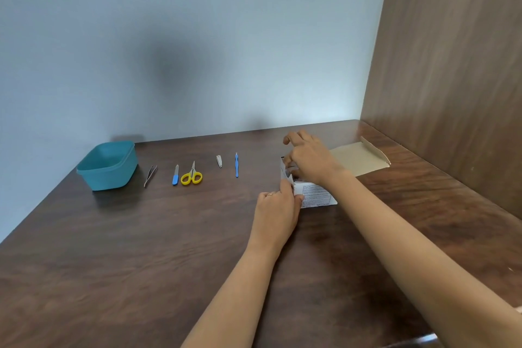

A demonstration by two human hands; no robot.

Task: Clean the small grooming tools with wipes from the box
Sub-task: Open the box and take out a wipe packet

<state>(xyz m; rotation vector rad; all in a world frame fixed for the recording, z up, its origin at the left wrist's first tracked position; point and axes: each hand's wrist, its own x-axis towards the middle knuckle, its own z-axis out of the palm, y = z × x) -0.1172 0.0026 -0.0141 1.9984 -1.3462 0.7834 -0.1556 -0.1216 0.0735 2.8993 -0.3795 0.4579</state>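
Note:
A white wipe box sits on the table right of centre, its brown lid flap folded back. My left hand grips the box's near left corner. My right hand reaches into the open top, fingers curled inside; whether they pinch a wipe is hidden. In a row to the left lie tweezers, a blue nail file, yellow-handled scissors, a small nail clipper and a thin blue cuticle tool.
A teal plastic tub stands at the far left of the wooden table. A pale wall runs along the back and a wooden panel closes the right side.

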